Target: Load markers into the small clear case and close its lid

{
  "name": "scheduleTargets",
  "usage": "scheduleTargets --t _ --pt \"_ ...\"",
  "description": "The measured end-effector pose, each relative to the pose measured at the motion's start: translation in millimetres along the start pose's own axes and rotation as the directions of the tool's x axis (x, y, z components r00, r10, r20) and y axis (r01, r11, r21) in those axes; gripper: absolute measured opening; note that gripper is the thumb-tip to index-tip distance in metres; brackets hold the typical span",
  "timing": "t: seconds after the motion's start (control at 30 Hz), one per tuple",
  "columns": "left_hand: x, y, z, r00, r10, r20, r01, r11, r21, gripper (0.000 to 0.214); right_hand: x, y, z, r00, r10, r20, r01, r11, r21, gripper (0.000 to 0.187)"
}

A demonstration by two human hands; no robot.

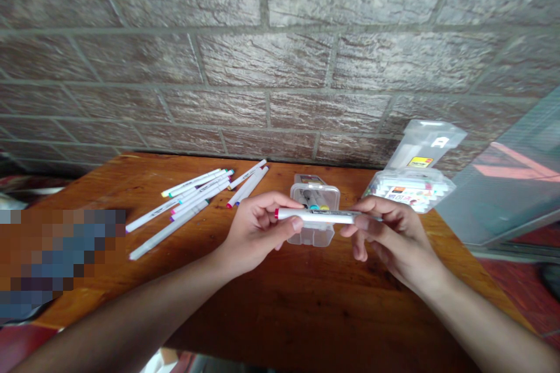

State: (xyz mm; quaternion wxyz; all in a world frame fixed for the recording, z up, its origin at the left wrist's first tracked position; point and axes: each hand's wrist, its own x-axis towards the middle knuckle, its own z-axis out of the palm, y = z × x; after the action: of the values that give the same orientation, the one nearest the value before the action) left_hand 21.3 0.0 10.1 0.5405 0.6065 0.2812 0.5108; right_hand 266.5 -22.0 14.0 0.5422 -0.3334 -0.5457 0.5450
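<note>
A white marker [326,216] with a red end lies level between my two hands, above the table. My left hand [262,227] pinches it near the red end, thumb in front. Around the other end, the thumb and fingers of my right hand [391,230] are closed. Behind the marker stands a small clear plastic case [312,237], its lid up. Inside it, yellow and blue marker ends show, partly hidden by the held marker. To the left, several white markers [196,195] with coloured ends are spread loosely on the wooden table [280,303].
At the table's right rear sits a larger clear case [411,183] holding several markers, its lid raised. A stone-block wall [271,64] runs along the back edge. A blurred, pixelated patch covers the left side. Past the right edge is a grey panel [499,186].
</note>
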Motion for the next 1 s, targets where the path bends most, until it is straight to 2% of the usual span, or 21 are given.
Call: scheduleTargets --t 0.37,0.57,0.73,1.0 --pt "-0.2 0.1 -0.5 0.998 -0.061 -0.011 0.061 0.998 0.000 0.033 -0.4 -0.6 -0.6 0.999 -0.009 0.031 0.009 1.000 0.008 0.013" --pt "0.0 -0.9 0.5 1.000 -0.009 0.003 0.009 1.000 -0.030 0.021 0.0 -1.1 -0.8 1.000 -0.006 0.021 0.006 1.000 -0.002 0.015" --pt "0.2 -1.3 2.3 0.998 0.061 0.012 -0.060 0.996 -0.060 0.014 -2.1 -1.1 -0.9 1.000 -0.005 0.019 0.005 1.000 0.004 0.009" --pt "-0.4 -2.8 -1.1 0.999 0.027 0.017 -0.026 0.998 -0.059 0.015 0.4 0.2 2.4 0.999 -0.030 0.014 0.030 1.000 0.011 0.010"
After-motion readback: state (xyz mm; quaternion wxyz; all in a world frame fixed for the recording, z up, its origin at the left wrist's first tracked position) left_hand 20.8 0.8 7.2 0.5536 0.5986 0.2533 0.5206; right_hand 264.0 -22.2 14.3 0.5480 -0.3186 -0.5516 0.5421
